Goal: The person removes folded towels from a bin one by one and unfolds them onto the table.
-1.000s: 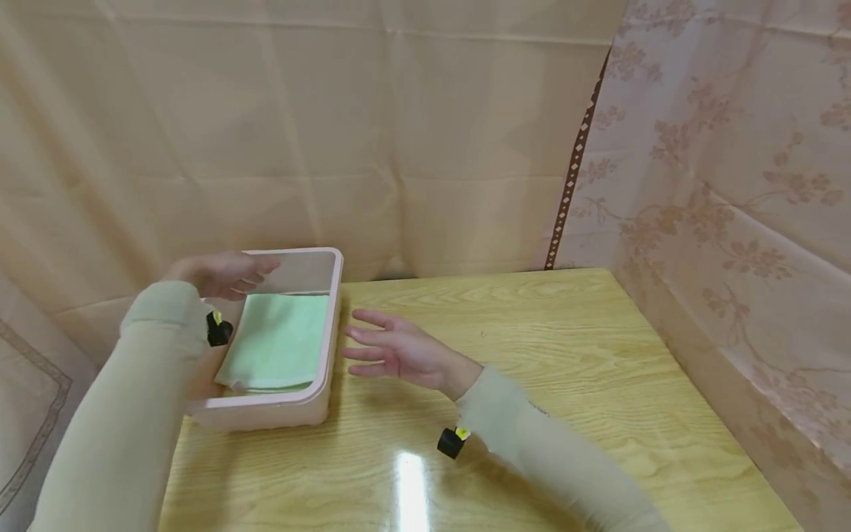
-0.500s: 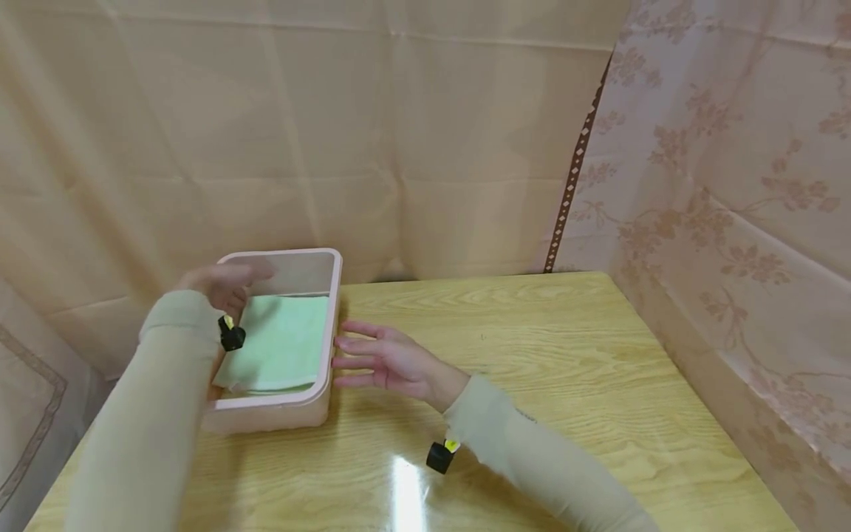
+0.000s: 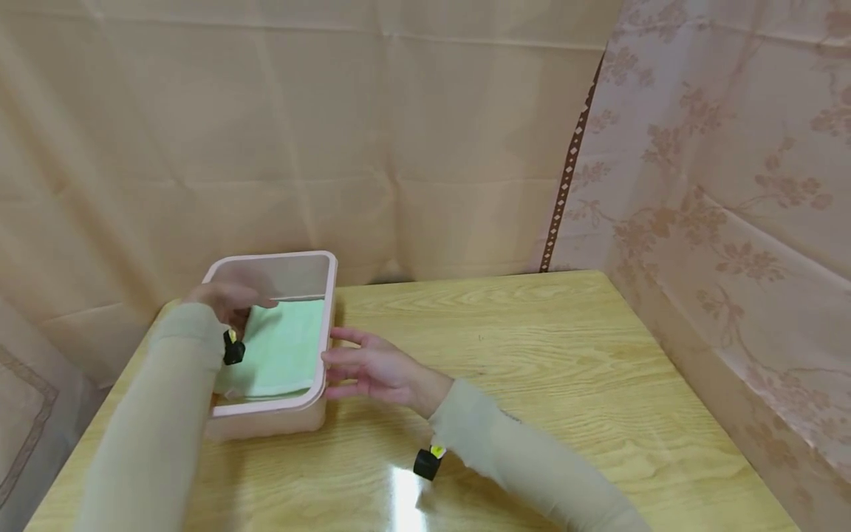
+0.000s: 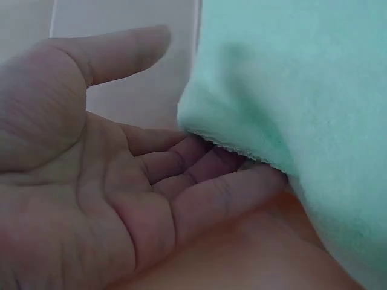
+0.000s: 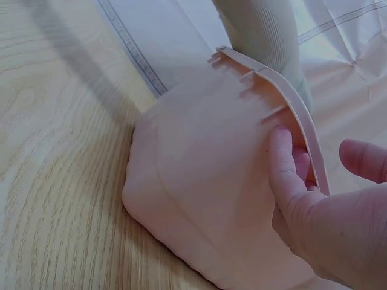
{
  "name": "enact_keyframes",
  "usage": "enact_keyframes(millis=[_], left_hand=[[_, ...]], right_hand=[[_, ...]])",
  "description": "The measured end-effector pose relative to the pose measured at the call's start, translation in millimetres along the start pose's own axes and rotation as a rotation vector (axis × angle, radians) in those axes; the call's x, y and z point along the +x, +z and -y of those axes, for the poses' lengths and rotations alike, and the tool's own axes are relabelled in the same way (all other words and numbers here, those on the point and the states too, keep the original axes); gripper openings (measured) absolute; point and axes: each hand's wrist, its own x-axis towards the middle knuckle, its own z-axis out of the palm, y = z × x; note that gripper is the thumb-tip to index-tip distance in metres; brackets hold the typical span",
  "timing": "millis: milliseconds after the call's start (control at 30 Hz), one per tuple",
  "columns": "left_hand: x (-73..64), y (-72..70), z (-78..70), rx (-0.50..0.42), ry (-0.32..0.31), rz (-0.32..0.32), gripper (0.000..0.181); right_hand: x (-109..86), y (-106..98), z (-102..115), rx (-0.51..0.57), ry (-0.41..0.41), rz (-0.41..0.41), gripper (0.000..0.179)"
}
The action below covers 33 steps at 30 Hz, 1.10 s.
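A folded light green towel (image 3: 289, 347) lies inside a pale pink plastic bin (image 3: 274, 411) at the left of the table. My left hand (image 3: 226, 299) reaches into the bin at the towel's left side. In the left wrist view its straight fingers (image 4: 208, 196) slip under the towel's edge, hiding the fingertips, while the thumb stands apart. My right hand (image 3: 382, 369) is at the bin's right side. The right wrist view has its fingers (image 5: 283, 160) against the outer wall just below the rim (image 5: 296, 109), with the thumb held away from it.
The bin stands on a wood-grain table (image 3: 532, 384), close to its back edge. A beige curtain (image 3: 399, 148) hangs behind, and a floral one (image 3: 744, 185) runs along the right. Each wrist carries a small black camera (image 3: 428, 464).
My left hand has lowered into the bin, down to the towel's left edge. My right hand has moved left, from beside the bin to its wall.
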Motion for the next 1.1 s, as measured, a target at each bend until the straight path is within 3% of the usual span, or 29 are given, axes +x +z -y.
enact_keyframes(millis=[100,167,367,500,700,867,967,1100], left_hand=[[3.9,0.2,0.4,0.062,-0.007,0.048,0.041],[4.3,0.3,-1.1,0.175,0.015,0.05,0.04],[5.1,2.1,-4.4,0.546,0.082,-0.154,0.037],[5.3,2.2,-2.7,0.531,0.075,-0.135,0.037],[2.0,-0.4,2.1,0.433,0.154,-0.098,0.042],[3.7,0.1,2.5,0.35,0.156,-0.088,0.045],[7.6,1.9,2.9,0.316,0.139,-0.032,0.053],[14.0,4.0,5.7,0.239,0.123,0.045,0.043]], right_hand=[[2.0,2,-2,-0.007,0.004,-0.004,0.056],[2.7,2,-2,-0.008,0.012,-0.007,0.057],[5.1,4,-3,-0.004,0.02,-0.016,0.058],[6.1,6,-5,-0.008,0.023,-0.022,0.059],[6.9,7,-6,-0.012,0.017,-0.026,0.06],[7.5,5,-7,-0.013,0.017,-0.029,0.06],[6.8,3,-7,-0.008,0.014,-0.03,0.059],[6.4,1,-8,-0.004,0.017,-0.031,0.055]])
